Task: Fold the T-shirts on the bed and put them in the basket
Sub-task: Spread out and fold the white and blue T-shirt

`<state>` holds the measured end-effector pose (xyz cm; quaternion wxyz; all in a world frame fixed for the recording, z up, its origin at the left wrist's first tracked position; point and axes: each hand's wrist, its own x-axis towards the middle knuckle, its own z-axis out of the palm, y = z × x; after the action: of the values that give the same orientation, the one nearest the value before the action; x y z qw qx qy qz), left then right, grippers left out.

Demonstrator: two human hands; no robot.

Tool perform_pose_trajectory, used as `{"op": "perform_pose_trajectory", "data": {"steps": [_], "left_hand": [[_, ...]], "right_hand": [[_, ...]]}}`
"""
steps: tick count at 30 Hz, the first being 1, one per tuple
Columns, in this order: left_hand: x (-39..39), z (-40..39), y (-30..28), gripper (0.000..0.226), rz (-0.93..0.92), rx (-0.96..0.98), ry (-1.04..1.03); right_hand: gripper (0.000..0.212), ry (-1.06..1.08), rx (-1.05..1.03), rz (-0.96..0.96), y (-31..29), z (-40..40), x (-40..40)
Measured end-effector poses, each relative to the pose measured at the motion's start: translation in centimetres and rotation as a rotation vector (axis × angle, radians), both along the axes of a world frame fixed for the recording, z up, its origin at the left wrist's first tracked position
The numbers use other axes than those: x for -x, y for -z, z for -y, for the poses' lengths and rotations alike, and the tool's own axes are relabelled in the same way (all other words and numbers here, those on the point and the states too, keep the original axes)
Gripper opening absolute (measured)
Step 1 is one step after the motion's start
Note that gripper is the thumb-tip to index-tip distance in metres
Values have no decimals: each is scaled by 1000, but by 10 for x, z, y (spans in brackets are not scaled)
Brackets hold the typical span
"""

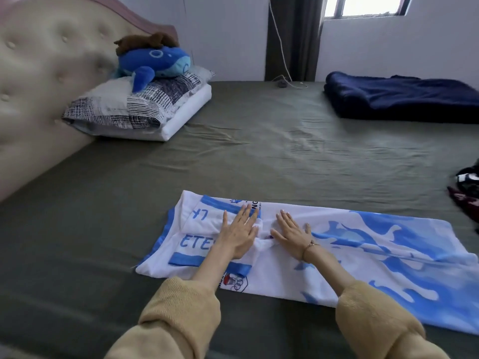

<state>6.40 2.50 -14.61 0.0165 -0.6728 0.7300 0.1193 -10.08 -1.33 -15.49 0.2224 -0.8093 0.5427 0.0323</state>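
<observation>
Head view, only one I've got. Both hands flat on the T-shirt [350,257], palms down, fingers straight and spread. No grip on either side, nothing pinched or curled round, just pressing.

Left hand [239,235] sits on the folded-in sleeve end of the shirt, fingertips over the blue stripe. Right hand [291,233] is just beside it, thumbs near each other, a small bunch of white cloth between them. A thin bracelet [309,246] sits on my right wrist. Tan sleeves [181,314] on both arms.

Shirt is white with blue splashes, lying sideways on the olive sheet [259,151], near the bed's front edge. From my hands it runs mostly off to the right, the blue-patterned part spread out flat there; the folded sleeve part with blue lettering lies under and left of the left hand. A printed logo shows just this side of my left forearm.

Beyond the hands, far left: pillow [134,110] against the headboard [39,86], blue plush [155,63] on top. Far right: folded navy blanket [399,97]. Well right of the right hand, at frame edge, a dark heap of clothes [467,187]; can't tell what they are. Basket not in frame.
</observation>
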Motion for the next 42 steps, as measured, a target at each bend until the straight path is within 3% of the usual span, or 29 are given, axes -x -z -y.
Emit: {"op": "perform_pose_trajectory", "data": {"steps": [5, 8, 10, 13, 16, 18, 23, 29, 33, 39, 42], "left_hand": [[80, 5, 8, 56, -38, 9, 84], [129, 8, 11, 95, -20, -1, 173], [159, 11, 17, 106, 7, -5, 221], [196, 15, 22, 71, 6, -23, 270], [231, 16, 23, 75, -16, -40, 324], [249, 16, 23, 63, -5, -52, 370], [272, 18, 24, 55, -64, -38, 423], [268, 14, 22, 48, -160, 168, 346], [263, 14, 15, 35, -175, 282, 284], [230, 18, -3, 27, -568, 93, -16], [199, 21, -12, 27, -513, 71, -70]], "right_hand": [[60, 221, 55, -50, 7, -8, 102], [59, 387, 72, -116, 10, -14, 168], [59, 480, 73, -146, 13, -21, 207], [59, 569, 110, -178, 15, -30, 249], [58, 719, 128, -110, 16, -31, 283], [60, 807, 135, -18, 18, -30, 296], [51, 1031, 387, 4, 15, -28, 300], [41, 1034, 188, 141, -1, -17, 292], [37, 1052, 45, 519, -7, -9, 285], [24, 1025, -58, 803, -20, -1, 240], [43, 961, -130, 893, -15, 12, 205]]}}
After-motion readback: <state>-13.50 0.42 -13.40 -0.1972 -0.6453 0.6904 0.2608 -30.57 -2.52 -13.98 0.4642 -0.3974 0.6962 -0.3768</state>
